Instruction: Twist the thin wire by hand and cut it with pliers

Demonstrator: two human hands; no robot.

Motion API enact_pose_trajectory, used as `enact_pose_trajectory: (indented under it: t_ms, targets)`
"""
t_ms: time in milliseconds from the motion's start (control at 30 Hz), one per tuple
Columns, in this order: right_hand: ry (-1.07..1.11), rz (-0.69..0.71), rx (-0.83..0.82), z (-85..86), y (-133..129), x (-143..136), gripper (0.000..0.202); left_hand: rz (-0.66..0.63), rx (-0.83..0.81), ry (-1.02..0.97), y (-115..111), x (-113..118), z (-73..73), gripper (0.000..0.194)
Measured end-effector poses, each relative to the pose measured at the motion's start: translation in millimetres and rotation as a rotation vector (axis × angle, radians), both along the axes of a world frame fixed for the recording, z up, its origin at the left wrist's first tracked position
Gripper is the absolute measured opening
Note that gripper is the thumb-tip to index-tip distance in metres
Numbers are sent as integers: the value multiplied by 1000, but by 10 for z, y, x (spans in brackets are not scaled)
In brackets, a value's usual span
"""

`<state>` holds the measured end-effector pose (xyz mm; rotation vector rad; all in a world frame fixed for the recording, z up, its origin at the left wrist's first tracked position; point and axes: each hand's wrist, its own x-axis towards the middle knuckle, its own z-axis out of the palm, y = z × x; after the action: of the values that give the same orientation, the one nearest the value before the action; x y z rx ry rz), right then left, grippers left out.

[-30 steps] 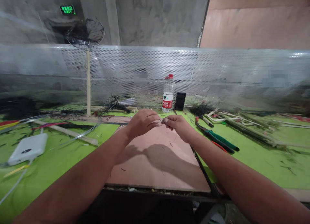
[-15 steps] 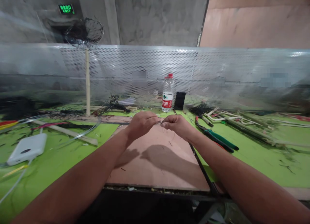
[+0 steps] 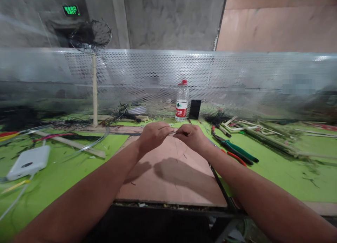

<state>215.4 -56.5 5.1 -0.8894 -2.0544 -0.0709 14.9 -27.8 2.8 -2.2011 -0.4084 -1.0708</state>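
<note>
Both hands nearly touch at the fingertips, the left hand (image 3: 156,136) with a pinched grip and the right hand (image 3: 193,137) likewise, apparently on one thin strand (image 3: 174,132) between them. The board (image 3: 155,192) lies at six o'clock, the bottle (image 3: 181,104) at twelve, the pliers (image 3: 240,150) past three.

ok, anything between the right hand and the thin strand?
Nothing visible: the right hand already pinches the strand, its fingertips close to the left hand. The bottle and phone stand beyond; pliers lie off right.
</note>
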Motion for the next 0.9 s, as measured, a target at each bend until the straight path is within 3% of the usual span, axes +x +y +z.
enact_pose_trajectory:
  t_ms: [167,267,533,733,900]
  targets:
    - [-170,-148,292,10,-23,17,19,16,-33,-33,-54,60,9,16]
    - [-227,-198,371,8,-27,19,24,24,-61,-53,-80,86,14,17]
    - [-75,-1,121,-50,75,75,16,48,-13,-59,-76,28,25,15]
    - [-229,-192,240,-59,38,73,21,23,-62,-41,-78,70,-3,18]
    - [-160,-338,256,-72,33,36,20,6,-111,-76,-117,129,-25,22]
